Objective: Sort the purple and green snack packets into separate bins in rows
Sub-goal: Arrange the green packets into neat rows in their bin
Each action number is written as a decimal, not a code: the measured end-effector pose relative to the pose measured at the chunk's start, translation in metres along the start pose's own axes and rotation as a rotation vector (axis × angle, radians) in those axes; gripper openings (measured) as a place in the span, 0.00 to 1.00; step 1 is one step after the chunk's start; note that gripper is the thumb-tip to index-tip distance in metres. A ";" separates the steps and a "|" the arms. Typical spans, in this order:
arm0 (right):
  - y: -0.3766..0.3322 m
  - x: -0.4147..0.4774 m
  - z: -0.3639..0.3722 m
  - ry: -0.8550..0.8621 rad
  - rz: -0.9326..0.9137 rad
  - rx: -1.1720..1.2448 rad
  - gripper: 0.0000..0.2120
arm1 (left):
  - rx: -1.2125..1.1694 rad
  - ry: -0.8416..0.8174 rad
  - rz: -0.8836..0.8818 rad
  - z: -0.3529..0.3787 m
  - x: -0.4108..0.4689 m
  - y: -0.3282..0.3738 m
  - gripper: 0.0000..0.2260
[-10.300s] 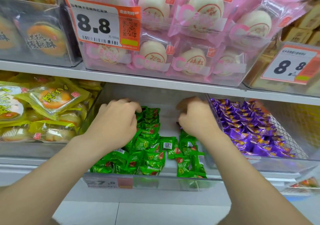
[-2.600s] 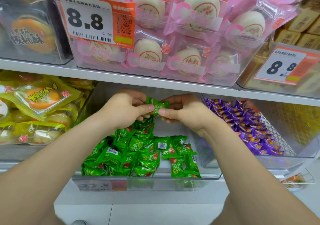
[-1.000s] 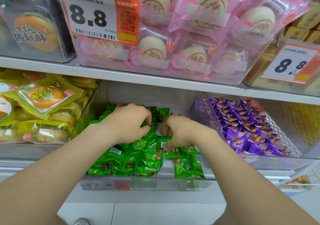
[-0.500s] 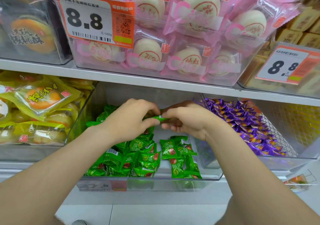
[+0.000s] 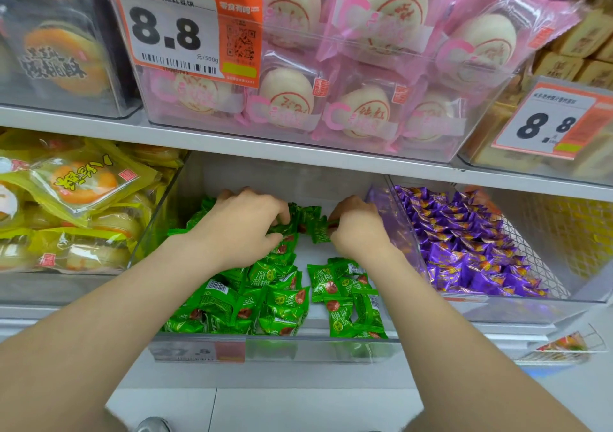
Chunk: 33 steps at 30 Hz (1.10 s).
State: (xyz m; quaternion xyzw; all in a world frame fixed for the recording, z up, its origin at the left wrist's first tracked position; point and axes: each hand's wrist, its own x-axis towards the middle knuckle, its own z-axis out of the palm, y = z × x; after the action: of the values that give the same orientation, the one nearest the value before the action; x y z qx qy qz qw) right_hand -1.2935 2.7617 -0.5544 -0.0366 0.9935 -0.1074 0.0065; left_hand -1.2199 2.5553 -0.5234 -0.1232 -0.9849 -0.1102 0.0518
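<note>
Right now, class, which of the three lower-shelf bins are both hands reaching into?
The middle bin, holding green packets. The yellow-packet bin left of it and the purple-packet bin right of it hold no hand.

I had both bare forearms stretched forward and up, converging from the lower corners of the view. My left grip point(image 5: 245, 225) was palm-down with the knuckles towards me, its fingers point(image 5: 282, 211) and thumb curled round a green snack packet point(image 5: 282, 229). My right grip point(image 5: 358, 229) sat near it, not touching, also palm-down. Its fingertips were tucked under, pinching the edge of a neighbouring green packet point(image 5: 323, 230).
</note>
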 end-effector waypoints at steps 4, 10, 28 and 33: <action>-0.010 0.008 0.002 -0.058 0.025 0.100 0.13 | -0.010 -0.015 0.003 0.002 -0.001 -0.002 0.12; -0.013 0.015 0.006 -0.054 -0.007 0.120 0.12 | -0.021 -0.035 -0.002 0.003 0.000 -0.004 0.12; -0.013 0.011 0.005 -0.012 0.062 0.179 0.24 | -0.019 -0.048 0.026 0.003 0.000 -0.001 0.11; -0.012 0.009 -0.003 -0.025 0.020 0.081 0.22 | -0.032 -0.048 0.037 0.003 0.000 0.001 0.10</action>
State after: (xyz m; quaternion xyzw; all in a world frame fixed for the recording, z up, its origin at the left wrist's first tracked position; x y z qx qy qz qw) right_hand -1.3020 2.7498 -0.5485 -0.0277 0.9885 -0.1470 0.0214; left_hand -1.2200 2.5569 -0.5258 -0.1448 -0.9815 -0.1221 0.0282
